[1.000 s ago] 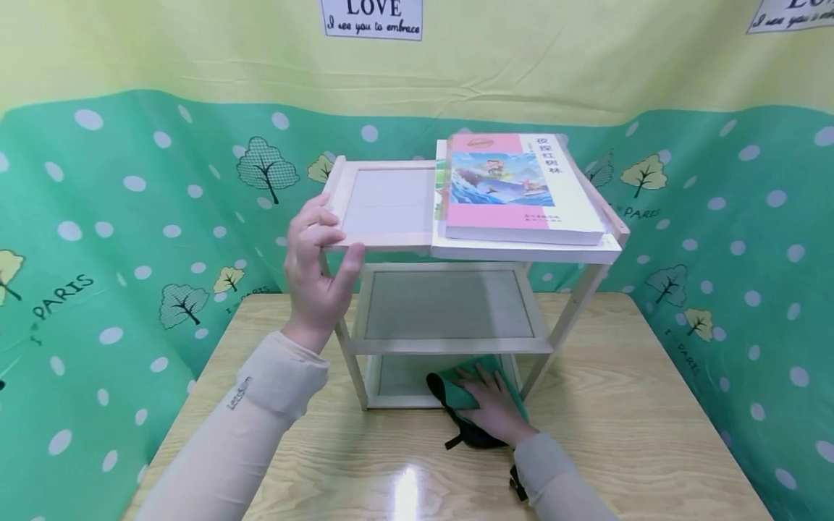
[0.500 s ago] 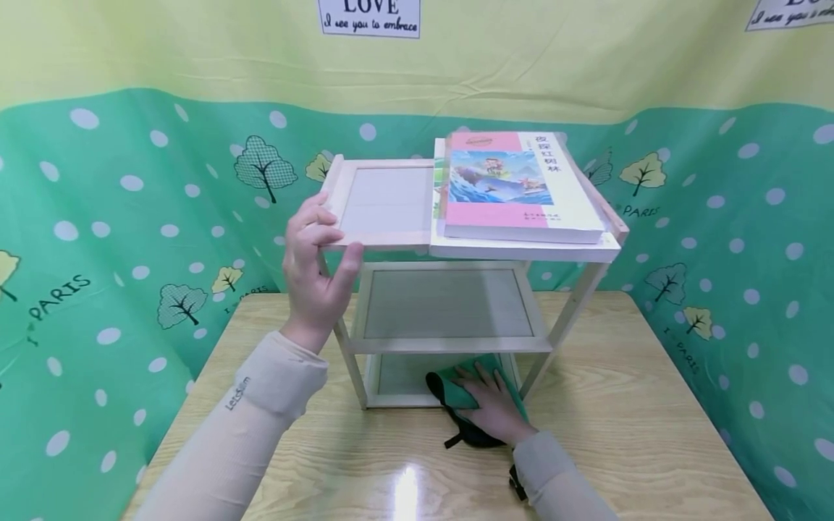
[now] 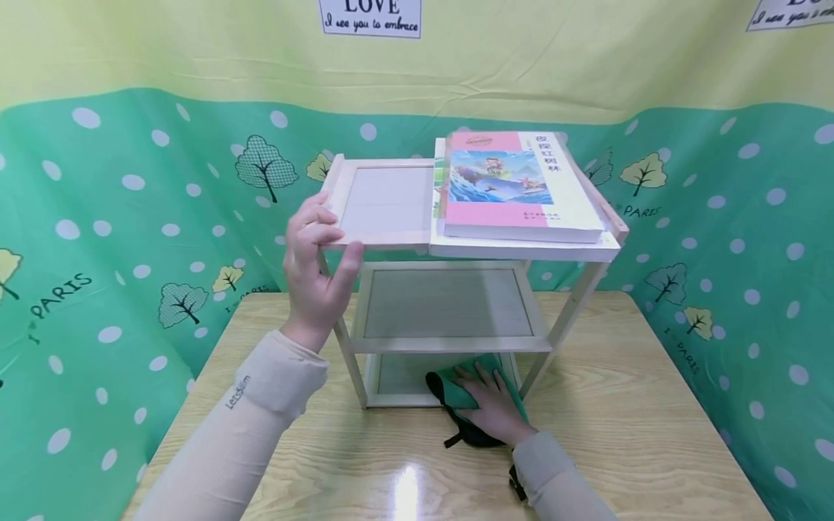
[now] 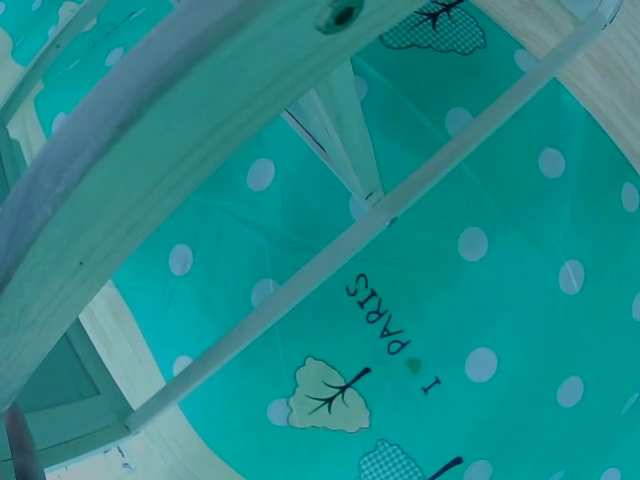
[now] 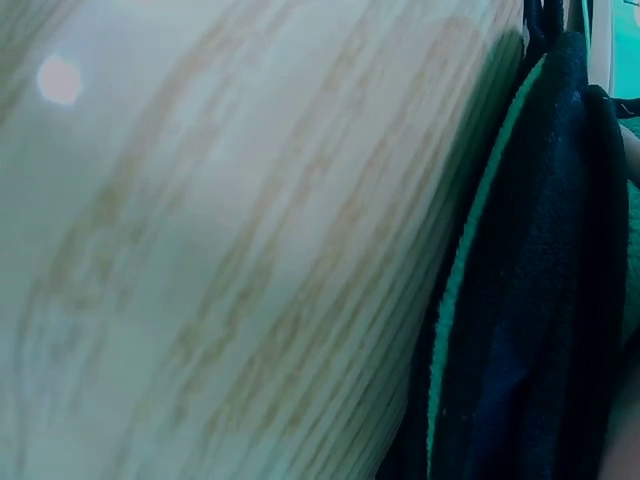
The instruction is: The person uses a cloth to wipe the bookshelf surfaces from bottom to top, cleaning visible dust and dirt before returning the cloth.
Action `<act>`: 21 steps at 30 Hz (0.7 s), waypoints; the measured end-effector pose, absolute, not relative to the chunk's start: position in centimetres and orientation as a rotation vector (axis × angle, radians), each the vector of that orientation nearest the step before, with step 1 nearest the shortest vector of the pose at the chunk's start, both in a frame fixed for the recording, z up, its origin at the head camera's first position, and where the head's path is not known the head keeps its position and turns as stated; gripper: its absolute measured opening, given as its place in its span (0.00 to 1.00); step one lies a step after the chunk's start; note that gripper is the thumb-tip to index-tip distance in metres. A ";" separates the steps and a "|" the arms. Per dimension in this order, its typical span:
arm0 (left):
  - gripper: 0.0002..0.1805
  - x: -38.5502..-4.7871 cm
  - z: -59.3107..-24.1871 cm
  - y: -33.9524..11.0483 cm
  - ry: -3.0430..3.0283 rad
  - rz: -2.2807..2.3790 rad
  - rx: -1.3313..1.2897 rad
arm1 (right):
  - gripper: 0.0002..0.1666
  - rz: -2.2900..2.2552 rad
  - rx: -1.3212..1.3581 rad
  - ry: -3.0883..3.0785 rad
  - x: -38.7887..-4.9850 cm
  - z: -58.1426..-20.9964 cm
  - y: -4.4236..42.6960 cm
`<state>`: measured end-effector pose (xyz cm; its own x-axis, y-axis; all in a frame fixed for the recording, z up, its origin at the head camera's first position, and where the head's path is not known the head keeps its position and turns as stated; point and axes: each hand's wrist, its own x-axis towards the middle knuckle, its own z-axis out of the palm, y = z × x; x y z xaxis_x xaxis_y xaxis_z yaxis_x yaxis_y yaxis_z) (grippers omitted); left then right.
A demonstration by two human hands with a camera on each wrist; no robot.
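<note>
My left hand (image 3: 317,260) holds the left end of the top tier of a white wooden shelf rack (image 3: 449,346), its fingers over the rim and its thumb at the front edge. Low at the front right of the rack, my right hand (image 3: 493,405) lies with fingers spread on a green cloth with black edging (image 3: 468,391). The cloth is folded over, partly on the bottom tier and partly on the table. In the right wrist view its dark underside (image 5: 540,280) fills the right side. The left wrist view shows the rack's frame (image 4: 290,290) close up.
A thick pink and white book (image 3: 521,188) lies on the top tier's right half, with another book or board beneath it. The wooden table (image 3: 619,412) bears the rack. A green dotted curtain (image 3: 130,253) hangs behind and at both sides.
</note>
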<state>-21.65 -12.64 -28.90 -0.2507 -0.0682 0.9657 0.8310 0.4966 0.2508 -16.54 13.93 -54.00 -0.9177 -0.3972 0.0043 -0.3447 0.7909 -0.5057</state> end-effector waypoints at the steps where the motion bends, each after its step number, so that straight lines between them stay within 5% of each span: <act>1: 0.22 -21.7 -28.9 -12.6 -1.600 -0.984 -0.672 | 0.33 -0.786 -0.596 2.873 -16.5 -54.0 13.9; 21: 0.22 -21.6 -29.0 -12.7 -1.608 -0.988 -0.670 | 0.33 -0.782 -0.597 2.882 -16.5 -54.3 13.9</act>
